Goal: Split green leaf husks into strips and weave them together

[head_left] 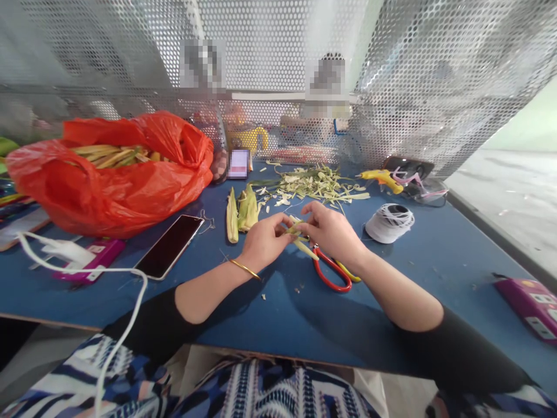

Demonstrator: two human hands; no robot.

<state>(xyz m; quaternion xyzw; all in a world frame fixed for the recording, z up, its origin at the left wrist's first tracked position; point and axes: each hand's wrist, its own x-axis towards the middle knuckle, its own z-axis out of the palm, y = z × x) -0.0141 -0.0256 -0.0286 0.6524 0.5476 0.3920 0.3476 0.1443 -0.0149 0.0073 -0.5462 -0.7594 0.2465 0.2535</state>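
Both my hands meet over the middle of the blue table [270, 319]. My left hand [267, 235] and my right hand [331, 235] pinch a thin pale-green plant strip [307, 248], apparently corn husk, between their fingertips. One end of it points down toward me. Under my right hand lie scissors with one red and one yellow handle [333, 284], their blades mostly hidden. Left of my hands rest a couple of folded husk pieces [248, 209]. A spool of white string [389, 223] stands to the right of my right hand.
A red plastic bag [113, 191] of husks stands at the left. A phone [169, 247], a white cable [141, 290] and purple power strips [533, 307] lie around. Behind my hands are green scraps [315, 183], a yellow glue gun [383, 179] and a perforated metal screen [270, 52] with people beyond.
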